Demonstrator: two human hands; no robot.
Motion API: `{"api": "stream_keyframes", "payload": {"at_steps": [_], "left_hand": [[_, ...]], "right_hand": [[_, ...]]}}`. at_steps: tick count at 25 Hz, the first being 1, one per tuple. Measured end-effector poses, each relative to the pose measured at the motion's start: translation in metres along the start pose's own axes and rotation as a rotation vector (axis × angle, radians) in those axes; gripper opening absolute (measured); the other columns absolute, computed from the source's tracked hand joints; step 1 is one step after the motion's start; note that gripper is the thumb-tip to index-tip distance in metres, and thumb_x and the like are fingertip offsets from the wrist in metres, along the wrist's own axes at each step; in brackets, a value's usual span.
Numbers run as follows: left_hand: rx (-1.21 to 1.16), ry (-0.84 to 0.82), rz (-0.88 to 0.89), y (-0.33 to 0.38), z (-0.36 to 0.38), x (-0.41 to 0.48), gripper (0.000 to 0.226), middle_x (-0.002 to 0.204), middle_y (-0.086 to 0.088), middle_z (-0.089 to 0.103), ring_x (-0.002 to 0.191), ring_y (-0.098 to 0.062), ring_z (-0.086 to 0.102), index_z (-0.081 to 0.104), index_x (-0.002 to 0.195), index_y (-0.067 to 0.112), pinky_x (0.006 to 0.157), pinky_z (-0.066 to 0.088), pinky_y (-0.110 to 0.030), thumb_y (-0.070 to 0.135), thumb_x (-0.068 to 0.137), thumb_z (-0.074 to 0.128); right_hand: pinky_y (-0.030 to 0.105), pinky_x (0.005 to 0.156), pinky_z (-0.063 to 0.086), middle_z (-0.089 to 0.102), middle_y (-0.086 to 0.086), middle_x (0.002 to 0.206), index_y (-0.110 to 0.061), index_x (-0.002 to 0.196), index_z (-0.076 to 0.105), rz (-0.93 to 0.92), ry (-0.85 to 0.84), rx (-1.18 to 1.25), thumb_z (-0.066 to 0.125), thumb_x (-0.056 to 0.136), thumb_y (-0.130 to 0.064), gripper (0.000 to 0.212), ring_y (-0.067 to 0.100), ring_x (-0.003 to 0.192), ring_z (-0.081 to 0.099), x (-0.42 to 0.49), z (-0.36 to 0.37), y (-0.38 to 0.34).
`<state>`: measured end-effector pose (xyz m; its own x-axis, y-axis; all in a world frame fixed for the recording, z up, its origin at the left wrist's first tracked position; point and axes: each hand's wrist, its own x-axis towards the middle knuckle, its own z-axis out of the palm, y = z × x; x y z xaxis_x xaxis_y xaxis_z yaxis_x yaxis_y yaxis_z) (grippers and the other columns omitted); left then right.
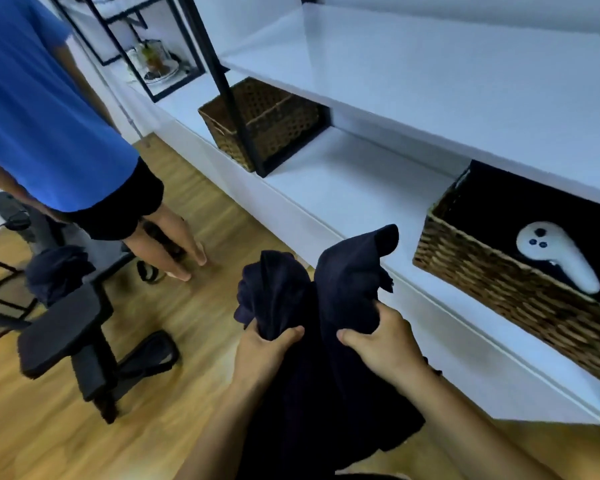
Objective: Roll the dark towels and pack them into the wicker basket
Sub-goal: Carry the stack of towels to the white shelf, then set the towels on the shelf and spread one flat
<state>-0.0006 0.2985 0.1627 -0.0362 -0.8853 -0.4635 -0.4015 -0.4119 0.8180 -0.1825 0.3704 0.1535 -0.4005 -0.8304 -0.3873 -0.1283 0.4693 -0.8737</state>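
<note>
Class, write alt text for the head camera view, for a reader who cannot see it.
A person's left hand and right hand grip a bunched dark navy towel in front of a low white shelf. To the right on the shelf sits a woven wicker basket holding a white handheld controller.

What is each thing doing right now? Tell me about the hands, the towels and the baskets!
Dark towel: held up, crumpled, not rolled.
Left hand: grips one bunch of it.
Right hand: grips the other bunch.
Second towel: crumpled on the chair.
Near wicker basket: on the shelf, white controller lying inside.
Far wicker basket: on the shelf, behind a black post.
</note>
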Motion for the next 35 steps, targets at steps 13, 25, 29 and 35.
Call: {"api": "stream_keyframes", "payload": {"at_steps": [13, 25, 29, 35], "left_hand": [[0.314, -0.358, 0.147, 0.186, 0.016, 0.255, 0.036, 0.087, 0.009, 0.076, 0.083, -0.014, 0.073, 0.069, 0.097, 0.026, 0.083, 0.059, -0.04, 0.036, 0.065, 0.081], [0.255, -0.607, 0.294, 0.247, 0.013, 0.374, 0.038, 0.094, 0.006, 0.076, 0.092, -0.019, 0.073, 0.069, 0.1, 0.029, 0.088, 0.057, -0.047, 0.036, 0.065, 0.082], [0.3, -0.692, 0.321, 0.235, 0.043, 0.433, 0.042, 0.095, 0.005, 0.076, 0.093, -0.02, 0.072, 0.069, 0.1, 0.03, 0.088, 0.057, -0.047, 0.04, 0.06, 0.079], [0.028, -0.769, 0.478, 0.284, 0.081, 0.484, 0.016, 0.092, 0.002, 0.074, 0.084, -0.006, 0.072, 0.068, 0.1, 0.014, 0.073, 0.056, -0.022, 0.013, 0.085, 0.069]], "right_hand": [[0.038, 0.077, 0.056, 0.069, -0.018, 0.08, -0.036, 0.089, 0.064, 0.128, 0.395, 0.18, 0.072, 0.071, -0.038, 0.02, 0.008, 0.081, 0.065, 0.197, 0.045, -0.13], [0.041, 0.076, 0.059, 0.072, -0.012, 0.085, -0.031, 0.096, 0.066, 0.125, 0.729, 0.342, 0.072, 0.071, -0.035, 0.026, 0.01, 0.083, 0.069, 0.275, 0.093, -0.183], [0.037, 0.085, 0.058, 0.073, -0.012, 0.097, -0.028, 0.11, 0.067, 0.147, 0.759, 0.447, 0.076, 0.077, -0.027, 0.033, 0.006, 0.091, 0.069, 0.326, 0.113, -0.161], [0.031, 0.078, 0.058, 0.076, 0.002, 0.097, -0.008, 0.109, 0.066, -0.097, 0.809, 0.706, 0.071, 0.086, -0.007, 0.023, 0.017, 0.091, 0.073, 0.358, 0.047, -0.164]]}}
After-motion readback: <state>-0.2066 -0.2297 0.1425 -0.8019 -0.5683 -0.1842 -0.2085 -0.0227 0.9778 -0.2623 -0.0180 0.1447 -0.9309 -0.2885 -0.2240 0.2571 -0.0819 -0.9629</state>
